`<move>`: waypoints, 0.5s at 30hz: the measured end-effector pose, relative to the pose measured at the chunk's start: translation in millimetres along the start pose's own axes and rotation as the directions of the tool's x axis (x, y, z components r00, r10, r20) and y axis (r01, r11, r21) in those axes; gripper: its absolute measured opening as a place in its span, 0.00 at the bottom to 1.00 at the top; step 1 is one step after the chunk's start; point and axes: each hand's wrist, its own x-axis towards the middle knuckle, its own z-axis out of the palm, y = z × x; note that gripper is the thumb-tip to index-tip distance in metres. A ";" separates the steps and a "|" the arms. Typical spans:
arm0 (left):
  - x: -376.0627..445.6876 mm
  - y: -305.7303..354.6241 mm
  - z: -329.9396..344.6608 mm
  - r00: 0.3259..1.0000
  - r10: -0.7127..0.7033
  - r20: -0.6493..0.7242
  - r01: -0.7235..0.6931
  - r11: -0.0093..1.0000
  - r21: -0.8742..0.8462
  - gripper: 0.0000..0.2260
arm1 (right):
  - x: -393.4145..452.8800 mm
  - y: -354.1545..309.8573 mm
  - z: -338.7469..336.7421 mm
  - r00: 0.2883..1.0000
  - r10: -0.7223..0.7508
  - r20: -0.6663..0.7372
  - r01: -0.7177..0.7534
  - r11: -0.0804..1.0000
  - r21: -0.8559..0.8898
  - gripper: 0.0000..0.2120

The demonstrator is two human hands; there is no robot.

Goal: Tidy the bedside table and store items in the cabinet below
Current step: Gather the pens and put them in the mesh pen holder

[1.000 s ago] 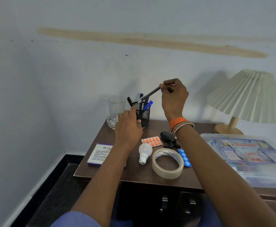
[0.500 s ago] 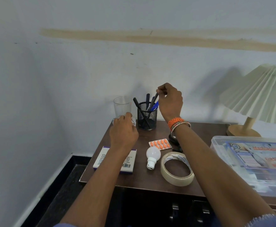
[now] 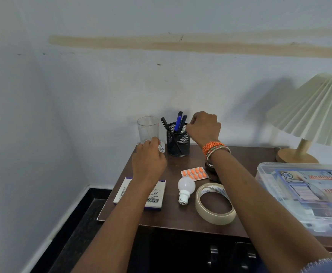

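Right hand [image 3: 203, 128] at pen holder [image 3: 178, 141], left hand [image 3: 148, 162] touching glass [image 3: 147, 129]

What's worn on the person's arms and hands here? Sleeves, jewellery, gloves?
No gloves. Both forearms are bare. The right wrist carries an orange beaded band plus thin metallic bangles. A blue sleeve with a pale edge shows at the right upper arm. The left wrist is bare.

Pale bluish wall [image 3: 102, 85] is filling most of what we are seeing, scuffed in places. A long tan streak [image 3: 181, 44] is running across it, high up. At the right edge we are noting a lamp: pleated cream shade [image 3: 315, 111] cut off by the frame, round wooden base [image 3: 295, 157] beneath it. The shade is casting a shadow [image 3: 259, 107] on the wall. Lower left, dark floor [image 3: 78, 223] is meeting a white skirting [image 3: 58, 223].
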 end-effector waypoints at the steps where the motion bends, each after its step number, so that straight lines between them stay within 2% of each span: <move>1: 0.0 0.6 0.0 1.000 -0.001 -0.002 0.001 1.000 -0.004 0.15 | -1.1 0.4 0.4 0.999 0.011 0.033 -0.011 1.000 0.014 0.11; 9: -0.2 1.7 -0.3 1.000 -0.002 -0.018 0.002 1.000 -0.027 0.13 | -3.9 2.3 -12.0 0.998 0.031 0.054 -0.038 0.989 0.142 0.08; 15: 0.2 2.8 0.7 0.999 0.018 -0.033 -0.021 0.997 -0.076 0.13 | -0.4 -0.9 -29.8 0.997 0.066 -0.041 -0.056 0.975 0.215 0.09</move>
